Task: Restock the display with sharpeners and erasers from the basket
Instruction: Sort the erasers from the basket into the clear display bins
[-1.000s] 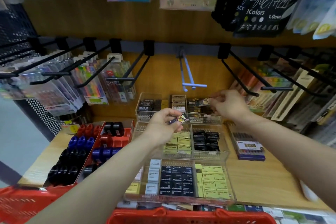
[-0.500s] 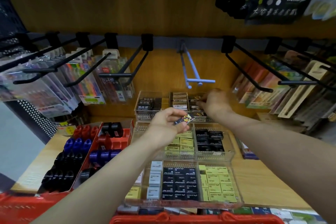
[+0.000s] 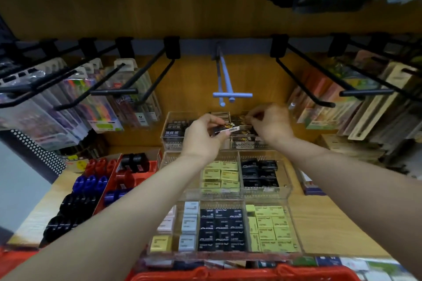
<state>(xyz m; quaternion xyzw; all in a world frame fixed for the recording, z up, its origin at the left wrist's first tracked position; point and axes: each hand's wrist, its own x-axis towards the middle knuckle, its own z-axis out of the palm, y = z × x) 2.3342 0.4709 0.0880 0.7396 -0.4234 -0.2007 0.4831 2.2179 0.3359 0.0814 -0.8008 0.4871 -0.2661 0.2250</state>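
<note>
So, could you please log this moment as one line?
left hand: holds eraser | right hand: fingers in back tray | basket: below

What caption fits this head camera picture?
Left hand holds a small dark packaged eraser above the clear plastic display tray.

We see wood-grain shelf (image 3: 331, 219), matt | clear glossy plastic trays (image 3: 288, 191) | our basket rim (image 3: 251, 275), red glossy plastic | black matt metal hooks (image 3: 303, 84)

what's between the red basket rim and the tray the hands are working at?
Head view: two clear trays of erasers, the near tray and the middle tray, sit between the basket and the back tray.
</note>
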